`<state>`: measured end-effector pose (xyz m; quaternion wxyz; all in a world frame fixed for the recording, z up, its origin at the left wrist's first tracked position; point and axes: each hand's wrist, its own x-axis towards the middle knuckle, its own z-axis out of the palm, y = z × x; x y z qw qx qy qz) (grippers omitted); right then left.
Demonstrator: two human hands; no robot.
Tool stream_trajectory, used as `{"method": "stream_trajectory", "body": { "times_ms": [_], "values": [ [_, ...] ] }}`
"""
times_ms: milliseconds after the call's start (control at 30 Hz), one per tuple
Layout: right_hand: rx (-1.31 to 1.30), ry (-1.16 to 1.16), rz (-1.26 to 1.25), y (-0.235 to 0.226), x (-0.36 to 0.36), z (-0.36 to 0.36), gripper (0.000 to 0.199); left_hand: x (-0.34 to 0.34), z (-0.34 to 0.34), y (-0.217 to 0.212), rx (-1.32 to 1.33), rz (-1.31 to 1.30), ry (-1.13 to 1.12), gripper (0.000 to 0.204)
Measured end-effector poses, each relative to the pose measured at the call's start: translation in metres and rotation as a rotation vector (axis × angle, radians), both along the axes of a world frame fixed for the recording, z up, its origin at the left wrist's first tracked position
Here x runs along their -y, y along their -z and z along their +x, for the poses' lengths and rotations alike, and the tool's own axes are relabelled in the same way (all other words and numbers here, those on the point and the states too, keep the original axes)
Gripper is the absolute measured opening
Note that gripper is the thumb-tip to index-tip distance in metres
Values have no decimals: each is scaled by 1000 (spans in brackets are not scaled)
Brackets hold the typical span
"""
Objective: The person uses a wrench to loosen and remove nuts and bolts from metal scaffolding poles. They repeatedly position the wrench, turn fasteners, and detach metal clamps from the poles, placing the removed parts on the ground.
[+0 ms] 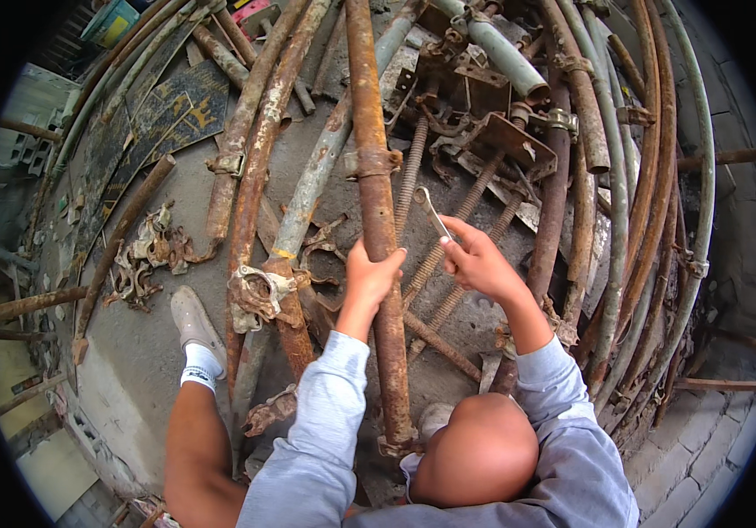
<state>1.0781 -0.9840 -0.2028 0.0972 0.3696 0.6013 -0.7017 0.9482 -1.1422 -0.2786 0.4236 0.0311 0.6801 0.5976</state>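
Left hand [369, 275], at centre frame, is gripping a rusty pipe [376, 194] that is running from the top edge down to the lower centre; its fingers are closing around the tube just below a rusted collar [371, 162]. Right hand [476, 260], just to the right, is pinching the lower end of a small metal wrench [428, 211], which is pointing up and to the left. Threaded rods [451, 231] are lying beneath both hands. A scaffold clamp [259, 293] is sitting left of centre on the concrete floor [131, 352]. Curved pipes [650, 176] are filling the right side.
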Motion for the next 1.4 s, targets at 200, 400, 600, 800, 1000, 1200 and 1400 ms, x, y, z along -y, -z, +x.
{"method": "stream_trajectory", "body": {
  "times_ms": [200, 400, 600, 800, 1000, 1200, 1400],
  "values": [
    [-204, -200, 1076, -13, -31, -35, 48, -4, 8, 10, -313, -198, -13, 43],
    [-60, -351, 1197, -6, -26, -42, 53, -7, 4, 10, -228, -233, 7, 41],
    [126, -430, 1292, -3, 5, -49, 69, -9, 4, -1, -125, -140, 12, 37],
    [53, -449, 1395, -11, -43, -57, 63, -3, -3, -9, -107, -98, 15, 32],
    [90, -318, 1484, 7, 8, -63, 66, 18, -16, -17, -28, -123, 3, 26],
    [-27, -511, 1388, 14, 9, -72, 60, 57, -33, -13, -121, -128, 9, 30],
    [-131, -730, 1388, 15, -28, -73, 58, 50, -31, -8, -21, -79, 57, 37]
  ]
}}
